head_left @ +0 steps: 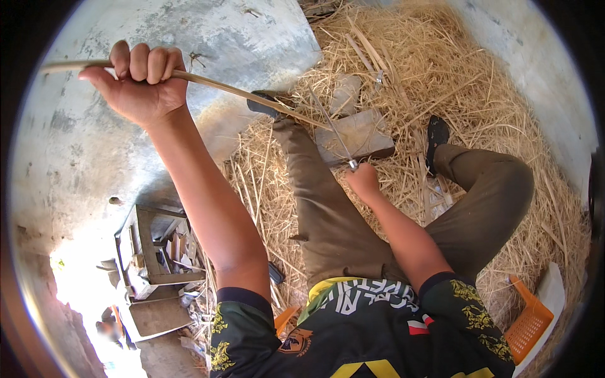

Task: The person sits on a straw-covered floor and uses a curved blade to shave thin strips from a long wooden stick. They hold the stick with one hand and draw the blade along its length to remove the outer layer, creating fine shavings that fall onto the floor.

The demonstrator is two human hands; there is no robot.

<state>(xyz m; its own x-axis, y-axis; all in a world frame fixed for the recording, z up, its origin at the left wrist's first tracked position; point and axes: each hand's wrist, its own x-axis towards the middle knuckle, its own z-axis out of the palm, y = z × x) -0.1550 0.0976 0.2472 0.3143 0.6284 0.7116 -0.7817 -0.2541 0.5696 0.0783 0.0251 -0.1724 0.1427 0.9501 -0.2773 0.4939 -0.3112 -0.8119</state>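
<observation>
My left hand (pixel 151 91), raised at the upper left, has its fingers wrapped around a long pale stick (pixel 220 86) that looks like split bamboo. The stick slants down to the right, and its lower end reaches a rough block (pixel 356 135) between my feet. Lower and nearer my body, my right hand (pixel 363 181) is closed around the handle of a knife (pixel 336 131). Its long, thin blade points up and to the left, passing over the block near the stick's lower end. Most of the knife's handle is hidden in my fist.
Dry shavings (pixel 435 57) cover the floor around my legs. Behind the left foot stands a stained pale wall (pixel 208 31). An open wooden cabinet (pixel 161 246) with scraps inside is at the lower left. An orange plastic chair (pixel 529 321) shows at the lower right.
</observation>
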